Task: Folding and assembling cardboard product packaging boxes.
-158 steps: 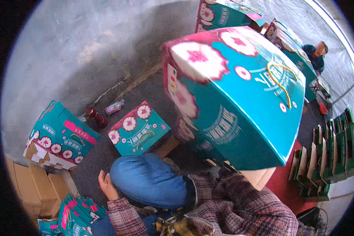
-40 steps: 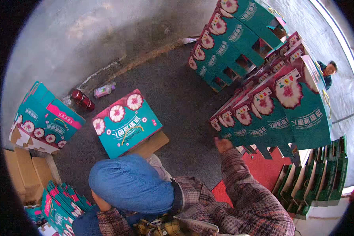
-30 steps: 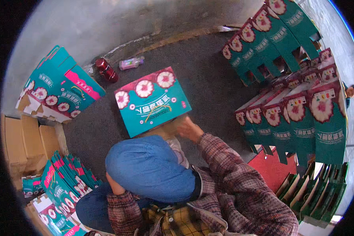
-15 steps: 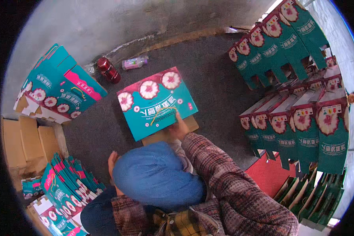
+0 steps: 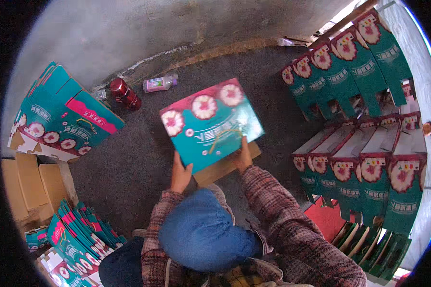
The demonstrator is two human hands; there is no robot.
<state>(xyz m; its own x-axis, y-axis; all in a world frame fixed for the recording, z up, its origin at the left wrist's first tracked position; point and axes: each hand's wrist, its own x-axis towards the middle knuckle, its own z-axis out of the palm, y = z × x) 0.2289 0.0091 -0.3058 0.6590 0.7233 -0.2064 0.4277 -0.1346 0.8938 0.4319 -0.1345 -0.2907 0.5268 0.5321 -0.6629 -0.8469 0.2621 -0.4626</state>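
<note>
A teal carton [image 5: 227, 117] with a maroon band, white fruit pictures and a yellow cord handle [image 5: 220, 138] is held in front of my knees. Its brown cardboard flap [image 5: 210, 173] sticks out along the near edge. My right hand [image 5: 244, 157] grips that edge toward the right, thumb on the printed face and fingers hidden beneath. At the near left corner, my left hand [image 5: 181, 173] closes on the carton, its fingers along the side and its thumb near the flap.
Flat teal cartons [image 5: 64, 112] lean at the left wall, above brown boxes [image 5: 36, 182]. More folded cartons [image 5: 79, 234] stand lower left. A red flask [image 5: 125, 94] and plastic bottle [image 5: 160, 83] lie by the back wall. Opened cartons [image 5: 357, 158] stand stacked at right, near a red surface [image 5: 324, 220].
My left hand has come up from beside my knee and taken hold of the carton's near left corner. The carton and my right hand have shifted to the right in the picture.
</note>
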